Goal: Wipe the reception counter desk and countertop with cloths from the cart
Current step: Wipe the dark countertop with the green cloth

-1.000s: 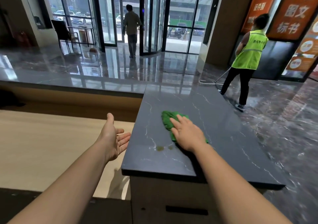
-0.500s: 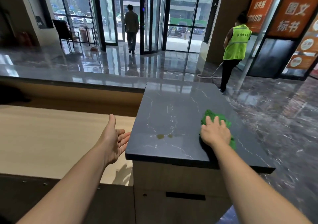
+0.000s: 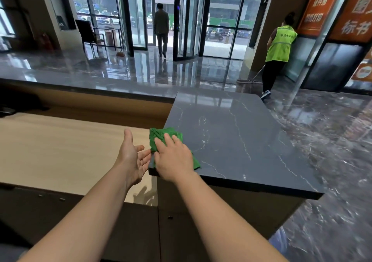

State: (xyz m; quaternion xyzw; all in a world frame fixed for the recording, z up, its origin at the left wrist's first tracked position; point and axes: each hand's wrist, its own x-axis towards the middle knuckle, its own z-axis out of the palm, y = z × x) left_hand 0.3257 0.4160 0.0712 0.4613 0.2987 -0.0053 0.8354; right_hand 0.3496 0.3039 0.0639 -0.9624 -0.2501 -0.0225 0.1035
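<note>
- The right grip [image 3: 174,162] is lying flat on a green cloth [image 3: 161,133], with the fingers straight and slightly spread. It is pressing the cloth down rather than pinching it (a wide, flat grip, with nothing curled round the fabric).
- The green cloth is sitting under that grip, at the near left corner of the dark stone table [image 3: 241,140]. Its far end is poking out beyond the fingertips, and a corner is showing just right of the wrist. Its left edge is reaching the table's left edge.
- The left grip [image 3: 133,159] is hovering just left of the right grip. It is wide open and holding nothing, with the palm facing the right grip and the thumb pointing away from the person. Its fingertips are coming right up to the side of the stone table, though I cannot tell whether they are touching it.
- A pale wood table [image 3: 60,147] is lying lower down, beneath and to the left of the left grip.
- Well beyond both grips, a person in a bright green vest [image 3: 278,48] is standing on the glossy floor [image 3: 332,140] with a mop [image 3: 249,81].
- Straight ahead of the grips, another person [image 3: 161,28] is walking out through the glass doors.
</note>
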